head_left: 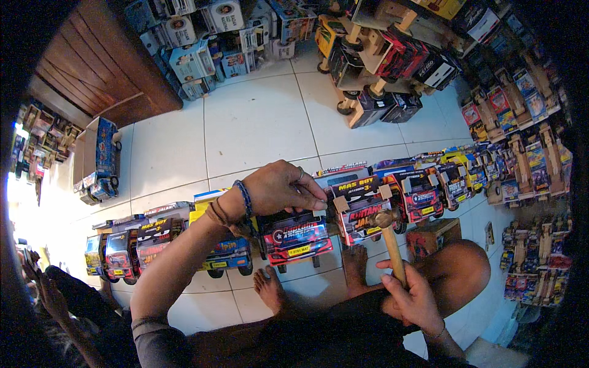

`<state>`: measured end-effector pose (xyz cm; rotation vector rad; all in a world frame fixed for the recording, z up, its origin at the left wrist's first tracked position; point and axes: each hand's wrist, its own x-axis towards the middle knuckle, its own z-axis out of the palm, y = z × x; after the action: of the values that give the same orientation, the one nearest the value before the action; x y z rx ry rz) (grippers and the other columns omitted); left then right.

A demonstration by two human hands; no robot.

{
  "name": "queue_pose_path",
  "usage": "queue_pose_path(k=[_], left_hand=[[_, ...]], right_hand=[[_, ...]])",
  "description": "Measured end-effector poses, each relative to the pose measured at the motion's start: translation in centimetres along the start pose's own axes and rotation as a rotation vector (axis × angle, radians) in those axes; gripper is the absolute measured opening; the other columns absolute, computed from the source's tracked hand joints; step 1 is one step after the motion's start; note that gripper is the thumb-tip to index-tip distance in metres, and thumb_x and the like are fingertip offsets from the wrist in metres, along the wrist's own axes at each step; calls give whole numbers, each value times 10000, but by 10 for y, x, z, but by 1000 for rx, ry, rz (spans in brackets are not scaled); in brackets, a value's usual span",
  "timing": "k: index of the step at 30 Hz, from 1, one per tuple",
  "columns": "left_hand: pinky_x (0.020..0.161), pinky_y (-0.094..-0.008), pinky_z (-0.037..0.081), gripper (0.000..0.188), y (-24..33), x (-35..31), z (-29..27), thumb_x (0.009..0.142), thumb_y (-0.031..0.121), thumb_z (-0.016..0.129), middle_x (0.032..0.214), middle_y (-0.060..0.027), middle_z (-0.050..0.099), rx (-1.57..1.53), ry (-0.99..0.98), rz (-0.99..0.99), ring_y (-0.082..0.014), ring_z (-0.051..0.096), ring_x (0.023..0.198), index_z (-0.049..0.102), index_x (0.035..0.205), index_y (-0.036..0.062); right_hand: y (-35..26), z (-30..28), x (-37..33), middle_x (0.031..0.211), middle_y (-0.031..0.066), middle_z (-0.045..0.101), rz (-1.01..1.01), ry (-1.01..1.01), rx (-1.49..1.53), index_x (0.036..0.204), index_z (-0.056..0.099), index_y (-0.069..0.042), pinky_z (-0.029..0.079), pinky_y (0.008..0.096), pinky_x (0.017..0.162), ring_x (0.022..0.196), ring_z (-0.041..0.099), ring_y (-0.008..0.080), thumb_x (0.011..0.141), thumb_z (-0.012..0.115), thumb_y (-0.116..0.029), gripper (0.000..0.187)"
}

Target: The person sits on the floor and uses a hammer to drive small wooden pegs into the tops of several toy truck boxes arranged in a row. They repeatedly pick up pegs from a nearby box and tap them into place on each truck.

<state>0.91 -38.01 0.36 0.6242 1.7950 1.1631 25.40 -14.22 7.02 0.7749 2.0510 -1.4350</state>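
My left hand (276,187) reaches over a row of toy trucks, thumb and fingers pinched together. At its fingertips is a small pale tab (319,213), at the upper right corner of a dark blue and red toy truck (297,238). My right hand (417,297) grips a hammer (395,254) by its wooden handle, head up. The hammer head stands before the neighbouring red, white and black toy truck (361,214), which has similar tan tabs at both upper corners. What lies under my left palm is hidden.
More toy trucks (420,196) continue the row both ways across the white tiled floor (251,129). Stacks of trucks (380,67) and boxes (193,61) stand beyond. One truck (98,156) sits by the brown door (104,61). Another person's hand (49,294) shows at lower left.
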Motion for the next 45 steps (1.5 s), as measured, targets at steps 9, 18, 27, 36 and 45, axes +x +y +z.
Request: queue_pose_path(k=[9, 18, 27, 36, 45], left_hand=[[622, -234, 512, 296, -7, 2, 4, 845, 272, 786, 827, -38, 718, 49, 31, 117, -77, 624, 681, 744, 1031, 46], [675, -255, 527, 304, -10, 4, 4, 845, 279, 781, 834, -47, 724, 73, 27, 102, -96, 645, 713, 742, 1020, 33], [755, -253, 536, 303, -4, 2, 4, 836, 275, 789, 875, -66, 739, 110, 42, 85, -106, 686, 815, 742, 1011, 32], [739, -249, 535, 313, -8, 5, 4, 825, 274, 802, 870, -62, 739, 60, 10, 87, -102, 682, 806, 741, 1012, 31], [719, -252, 540, 323, -9, 5, 3, 822, 261, 804, 872, -75, 742, 49, 9, 94, -112, 690, 804, 734, 1019, 14]], right_hand=[[3, -6, 1, 776, 11, 486, -215, -1, -102, 1316, 484, -82, 389, 262, 497, 567, 453, 77, 1006, 512, -109, 313], [5, -12, 4, 828, 25, 508, -258, -20, -37, 1400, 401, -73, 417, 258, 531, 583, 469, 89, 1030, 470, -137, 382], [3, -19, 1, 780, 46, 552, -143, -100, -30, 1507, 293, -37, 455, 267, 607, 655, 519, 107, 1051, 441, -164, 496], [4, -17, 5, 762, 52, 496, -256, -61, -95, 1488, 292, -93, 365, 207, 428, 522, 410, 67, 1054, 394, -154, 451], [-14, -9, 3, 853, 106, 602, -254, 33, 41, 1485, 336, -83, 464, 310, 589, 646, 548, 148, 1024, 457, -128, 479]])
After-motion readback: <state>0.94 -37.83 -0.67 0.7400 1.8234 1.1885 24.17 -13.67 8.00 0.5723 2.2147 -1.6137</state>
